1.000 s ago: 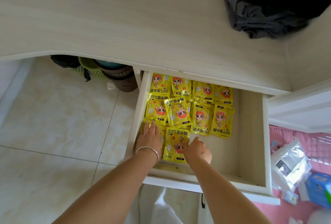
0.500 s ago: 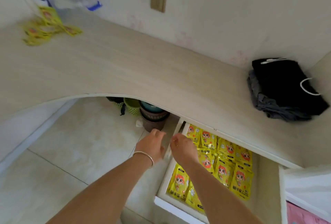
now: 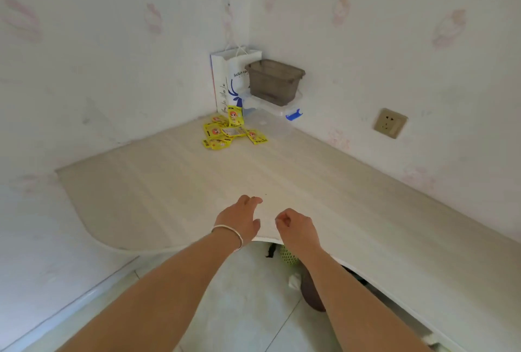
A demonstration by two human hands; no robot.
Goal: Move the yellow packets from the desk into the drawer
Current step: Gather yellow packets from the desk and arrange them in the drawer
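While both hands hung empty over the near edge of the pale wood-grain desk (image 3: 174,188), the head view showed the small heap of glossy yellow foil packets (image 3: 229,132) lying far back in the desk's corner, well apart from either hand. Against that heap stood a white paper carrier bag (image 3: 225,81) with blue print, and just right of the heap sat a smoky grey plastic tub (image 3: 275,81) on a clear lidded box. The left hand (image 3: 239,217), with a silver bangle at its wrist, held nothing, its fingers loosely spread toward the heap. The right hand (image 3: 296,225) also held nothing, its fingers curled in on themselves. From both hands the heap lay straight ahead and slightly left, so the left hand seemed marginally nearer. The packets sprawled without a common axis, one propped upright against the bag. No drawer was in view.
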